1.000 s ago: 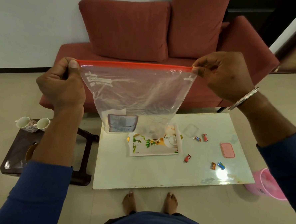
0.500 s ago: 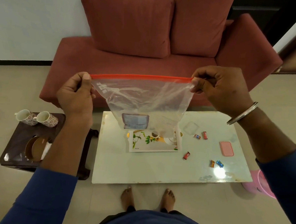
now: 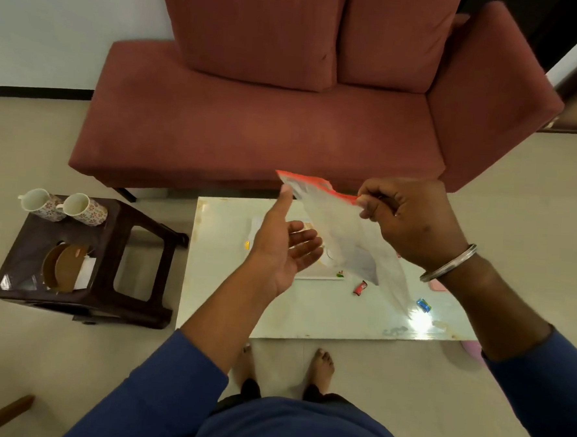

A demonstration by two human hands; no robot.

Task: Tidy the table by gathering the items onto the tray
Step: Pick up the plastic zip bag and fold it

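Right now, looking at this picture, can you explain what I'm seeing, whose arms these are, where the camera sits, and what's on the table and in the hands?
There is no machine here: these are a person's two bare arms, seen from a camera worn on the head that looks forward and down, so the person's own feet show at the bottom. The right hand pinches the red-edged top of a clear plastic bag, which hangs over the white table. The left hand is open, palm up, its fingertip at the bag's edge. On the table lie small wrapped candies, a red one and a blue one, and a tray mostly hidden behind the hand and bag. To the left stands a dark stool with two cups. Behind is a red sofa.
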